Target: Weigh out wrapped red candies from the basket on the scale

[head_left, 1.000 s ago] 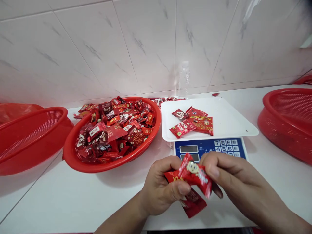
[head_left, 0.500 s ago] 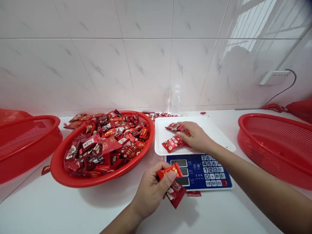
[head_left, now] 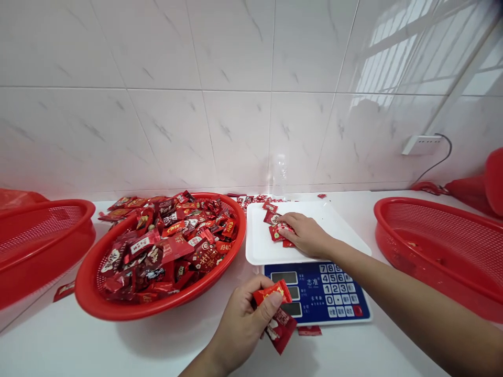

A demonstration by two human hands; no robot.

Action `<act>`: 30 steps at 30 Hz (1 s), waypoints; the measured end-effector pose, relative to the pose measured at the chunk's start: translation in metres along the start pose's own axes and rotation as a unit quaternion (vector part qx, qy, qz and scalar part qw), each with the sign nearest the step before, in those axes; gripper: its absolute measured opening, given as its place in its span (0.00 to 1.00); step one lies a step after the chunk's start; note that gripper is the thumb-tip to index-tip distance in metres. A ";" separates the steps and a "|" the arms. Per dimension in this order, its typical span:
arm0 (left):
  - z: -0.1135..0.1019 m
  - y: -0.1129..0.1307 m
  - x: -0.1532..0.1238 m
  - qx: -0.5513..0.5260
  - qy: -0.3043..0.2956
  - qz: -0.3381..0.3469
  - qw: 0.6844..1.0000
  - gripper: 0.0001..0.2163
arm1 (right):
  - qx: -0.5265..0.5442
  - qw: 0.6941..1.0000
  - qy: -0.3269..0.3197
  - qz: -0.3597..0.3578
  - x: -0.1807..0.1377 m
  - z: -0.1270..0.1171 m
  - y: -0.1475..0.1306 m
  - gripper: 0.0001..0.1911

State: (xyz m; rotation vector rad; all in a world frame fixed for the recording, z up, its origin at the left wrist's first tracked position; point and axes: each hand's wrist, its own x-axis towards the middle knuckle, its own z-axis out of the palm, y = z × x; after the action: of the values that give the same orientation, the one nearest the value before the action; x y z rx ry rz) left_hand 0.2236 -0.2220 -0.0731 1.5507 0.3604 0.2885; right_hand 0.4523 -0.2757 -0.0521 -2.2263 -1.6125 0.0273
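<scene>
My left hand [head_left: 245, 319] pinches two small wrapped snack packets [head_left: 283, 330] between thumb and fingers, one bright red and one darker red. It hovers over the counter, in front of the scale's display panel [head_left: 310, 293]. On the white scale tray [head_left: 338, 222], my right hand [head_left: 308, 235] has its fingers curled over several red snack packets [head_left: 271, 217]; its fingertips press on a pink-red one, and part of the pile is hidden under the hand. Left of the scale, a red plastic basket [head_left: 118, 313] is heaped with similar packets.
Another red basket [head_left: 84, 207] stands at the far left, and a third [head_left: 379, 214] at the right with a few small bits inside. Behind the tray lie red scraps [head_left: 257, 199]. A packet [head_left: 309, 331] pokes out under the scale. The tiled wall has a socket [head_left: 422, 144].
My right hand has lowered the packets it held onto the tray, where they now lie with the others under its fingers. My left hand still holds its packets. The view has tilted up slightly.
</scene>
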 end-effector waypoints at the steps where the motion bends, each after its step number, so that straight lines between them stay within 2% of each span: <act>1: 0.000 0.000 0.000 -0.001 0.002 0.000 1.000 0.19 | 0.001 1.000 0.004 0.007 0.002 0.000 0.001 0.22; 4: 0.001 -0.001 0.002 -0.001 0.004 0.009 1.000 0.18 | -0.002 1.000 0.003 0.022 0.015 -0.001 0.005 0.25; 8: -0.001 -0.005 0.005 0.004 0.005 0.024 1.000 0.18 | -0.006 0.999 -0.031 0.018 0.042 -0.002 0.008 0.32; 12: -0.003 -0.007 0.007 0.017 0.012 0.024 0.999 0.18 | 0.000 0.999 -0.052 0.003 0.064 0.003 0.006 0.22; 16: -0.004 -0.009 0.008 0.017 0.018 0.016 1.000 0.18 | 0.021 0.998 -0.049 -0.033 0.073 0.013 -0.002 0.17; 20: -0.004 -0.009 0.008 0.015 0.018 0.015 1.000 0.18 | 0.044 0.998 -0.011 -0.046 0.071 0.016 -0.014 0.16; 24: -0.005 -0.008 0.009 0.018 0.019 0.013 1.000 0.18 | 0.084 0.995 0.044 -0.041 0.057 0.001 -0.021 0.16; 27: -0.004 -0.007 0.008 0.016 0.016 0.014 1.000 0.18 | 0.120 0.990 0.067 -0.019 0.041 -0.016 -0.014 0.19; 30: -0.003 -0.007 0.007 0.009 0.001 0.015 1.000 0.17 | 0.123 0.990 0.062 0.010 0.025 -0.026 0.001 0.19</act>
State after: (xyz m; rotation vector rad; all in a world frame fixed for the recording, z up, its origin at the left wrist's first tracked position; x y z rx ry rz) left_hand 0.2288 -0.2166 -0.0806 1.5751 0.3417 0.3113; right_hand 0.4678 -0.2603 -0.0230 -2.0150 -1.4386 0.0873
